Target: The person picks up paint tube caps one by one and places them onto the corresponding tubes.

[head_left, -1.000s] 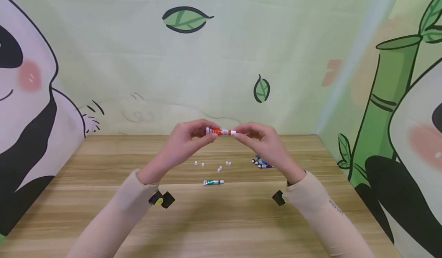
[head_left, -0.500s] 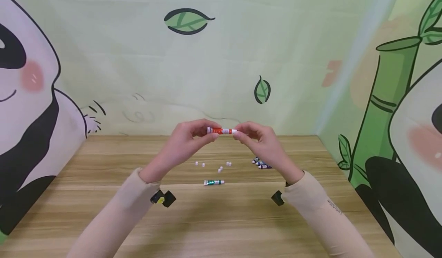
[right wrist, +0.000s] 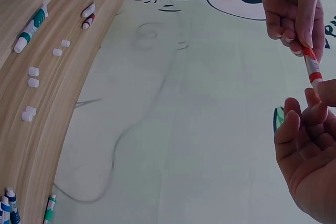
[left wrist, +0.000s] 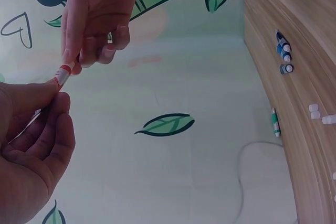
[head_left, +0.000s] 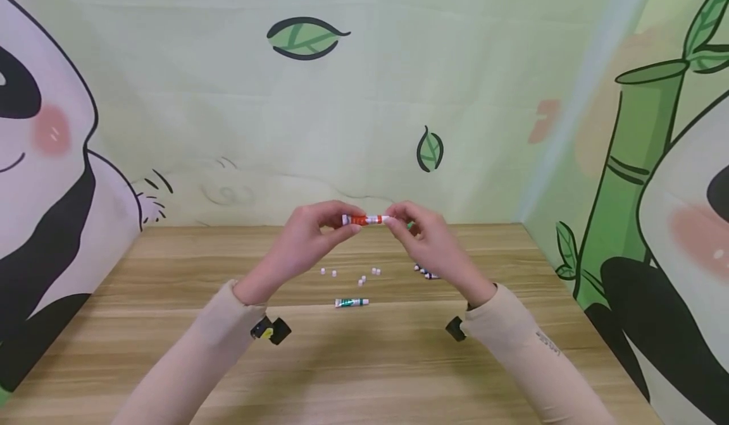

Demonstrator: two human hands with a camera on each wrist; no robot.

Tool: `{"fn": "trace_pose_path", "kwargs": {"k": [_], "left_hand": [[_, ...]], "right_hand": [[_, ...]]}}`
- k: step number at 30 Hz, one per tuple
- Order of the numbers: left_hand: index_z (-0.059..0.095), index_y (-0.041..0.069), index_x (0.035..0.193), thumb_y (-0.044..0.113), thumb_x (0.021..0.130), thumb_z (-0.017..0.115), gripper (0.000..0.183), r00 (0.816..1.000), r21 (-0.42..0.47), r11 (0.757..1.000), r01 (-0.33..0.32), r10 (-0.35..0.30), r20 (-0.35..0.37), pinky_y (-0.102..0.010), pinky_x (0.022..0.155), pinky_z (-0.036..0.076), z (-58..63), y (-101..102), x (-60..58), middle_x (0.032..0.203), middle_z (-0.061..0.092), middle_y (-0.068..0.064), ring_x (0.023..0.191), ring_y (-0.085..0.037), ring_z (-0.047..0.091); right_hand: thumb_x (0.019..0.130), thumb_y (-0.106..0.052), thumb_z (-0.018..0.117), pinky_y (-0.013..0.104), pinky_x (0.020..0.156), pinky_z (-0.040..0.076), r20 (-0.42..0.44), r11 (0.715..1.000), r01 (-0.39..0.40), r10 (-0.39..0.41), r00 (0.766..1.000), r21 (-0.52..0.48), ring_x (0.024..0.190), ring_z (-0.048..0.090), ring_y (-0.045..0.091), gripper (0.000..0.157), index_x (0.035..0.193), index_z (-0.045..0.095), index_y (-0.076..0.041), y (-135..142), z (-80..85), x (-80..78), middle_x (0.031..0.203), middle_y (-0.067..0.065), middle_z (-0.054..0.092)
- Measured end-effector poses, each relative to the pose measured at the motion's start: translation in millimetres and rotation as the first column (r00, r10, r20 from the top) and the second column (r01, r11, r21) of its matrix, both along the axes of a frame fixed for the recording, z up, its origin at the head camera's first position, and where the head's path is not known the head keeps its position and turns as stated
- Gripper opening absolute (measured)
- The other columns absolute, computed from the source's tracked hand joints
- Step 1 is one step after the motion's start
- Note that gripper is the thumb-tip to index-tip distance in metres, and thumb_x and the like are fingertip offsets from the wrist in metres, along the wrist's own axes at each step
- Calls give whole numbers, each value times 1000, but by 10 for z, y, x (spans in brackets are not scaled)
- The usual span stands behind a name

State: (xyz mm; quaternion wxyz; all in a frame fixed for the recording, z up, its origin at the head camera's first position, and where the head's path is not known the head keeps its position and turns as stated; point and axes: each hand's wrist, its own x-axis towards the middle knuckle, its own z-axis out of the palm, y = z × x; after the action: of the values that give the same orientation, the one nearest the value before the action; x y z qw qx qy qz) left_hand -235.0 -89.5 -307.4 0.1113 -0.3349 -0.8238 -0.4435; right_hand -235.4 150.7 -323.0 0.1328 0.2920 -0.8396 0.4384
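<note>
In the head view, a red-and-white paint tube is held level above the far part of the table. My left hand pinches its flat-end half between thumb and fingers. At the other end, the thumb and forefinger of my right hand pinch the white cap, largely covering it. The right wrist view shows the tube's red bands between both hands. Below them on the table lies a green paint tube, with several small white caps scattered behind it.
Several blue paint tubes lie at the table's right, partly behind my right hand in the head view. Another green tube is near the back edge. Two tubes, one dark red, lie at the back left. A printed cloth wall stands behind.
My right hand has turned slightly at the cap and shifted a little left, and a bit of green now shows behind its fingers. My left hand keeps its pinch on the paint tube.
</note>
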Motion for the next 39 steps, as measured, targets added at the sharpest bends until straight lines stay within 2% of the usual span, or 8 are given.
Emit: {"fn": "trace_pose_path", "kwargs": {"k": [8,13,16,22,26,29,33,39], "left_hand": [[74,12,114,14,94,73,20,1000,-6,1000,6,-6,-12,-32,62,49,-20,-6,-5,99,73,4,82,-13,66],[74,12,115,15,94,73,20,1000,-8,1000,10,-10,1,-35,67,52,-39,-2,-10,95,72,4,82,-14,65],[73,13,116,16,95,73,21,1000,-14,1000,22,-21,21,-35,67,51,-63,0,-16,92,71,3,82,-15,64],[72,14,118,18,95,72,24,997,-34,998,51,-49,63,-34,64,50,-113,-7,-35,91,73,-2,80,-15,65],[71,13,118,18,95,73,24,994,-22,999,31,-29,103,-35,66,51,-149,-15,-51,91,72,-1,80,-17,65],[71,13,116,18,95,73,22,989,-7,1000,4,-3,147,-37,70,53,-192,-30,-59,94,73,0,82,-18,66],[71,12,114,17,94,74,21,979,-1,1000,-19,19,203,-37,71,54,-283,-56,-69,96,74,-1,82,-18,67],[71,11,115,18,93,75,23,976,-15,999,-39,41,214,-35,72,55,-432,-85,-89,93,73,1,82,-19,67]], "right_hand": [[106,-18,53,34,68,46,29,998,-51,52,998,-22,77,51,22,17,106,65,-7,-22,-28,6,83,4,55],[108,-20,50,29,56,40,60,998,-64,65,996,-27,64,45,20,18,103,63,-9,-16,-33,-1,79,4,53],[108,-22,49,27,50,37,88,997,-74,76,993,-24,58,42,19,19,102,62,-9,-4,-38,-3,78,4,53],[108,-24,49,27,51,36,119,998,-61,60,991,3,59,43,19,20,98,61,-11,51,-44,-10,80,4,53],[108,-28,50,28,52,38,142,999,-48,45,989,17,60,45,20,21,99,62,-13,62,-57,-17,82,5,56],[107,-31,51,28,49,38,182,999,-46,41,982,26,59,46,20,23,100,63,-13,48,-99,-29,82,4,57],[107,-30,50,29,54,43,235,998,-51,38,971,48,65,51,21,23,102,63,-11,20,-182,-43,83,7,60],[108,-27,50,31,62,48,262,996,-64,46,964,62,74,56,29,24,104,65,-8,-10,-311,-79,86,13,62]]}}
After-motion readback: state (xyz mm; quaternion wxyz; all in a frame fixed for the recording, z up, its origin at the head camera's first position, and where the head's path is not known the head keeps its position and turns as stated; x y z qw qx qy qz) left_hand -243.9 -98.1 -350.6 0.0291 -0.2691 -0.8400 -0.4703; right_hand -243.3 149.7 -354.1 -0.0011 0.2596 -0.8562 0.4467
